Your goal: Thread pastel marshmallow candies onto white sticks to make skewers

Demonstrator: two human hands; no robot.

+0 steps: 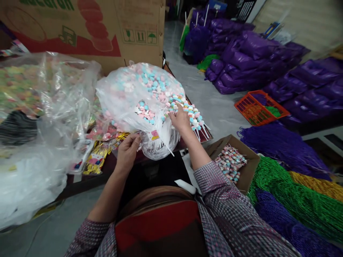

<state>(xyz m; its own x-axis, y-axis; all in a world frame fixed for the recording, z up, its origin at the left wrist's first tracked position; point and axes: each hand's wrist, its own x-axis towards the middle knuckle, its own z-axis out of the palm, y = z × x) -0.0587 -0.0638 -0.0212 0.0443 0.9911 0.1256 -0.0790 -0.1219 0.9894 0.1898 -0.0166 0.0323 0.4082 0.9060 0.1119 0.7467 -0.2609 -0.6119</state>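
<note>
My left hand [129, 147] is closed in a pinch on the edge of a clear plastic bag beside a bundle of white sticks [160, 137]. My right hand [180, 117] reaches over the candies with its index finger extended and its thumb apart. Beneath and beside it lie pink, white and blue candies threaded on sticks [197, 119]. Behind both hands, a large clear bag [115, 92] of loose pastel candies rests on the dark table. Gold twist ties [98, 157] lie left of my left hand.
A cardboard box [248, 162] with wrapped candy sticks stands at the table's right. A big carton [142, 21] rises behind. More candy bags [24, 85] lie left. An orange basket [257, 116], purple sacks [249, 53] and green strands [294, 192] are at the right.
</note>
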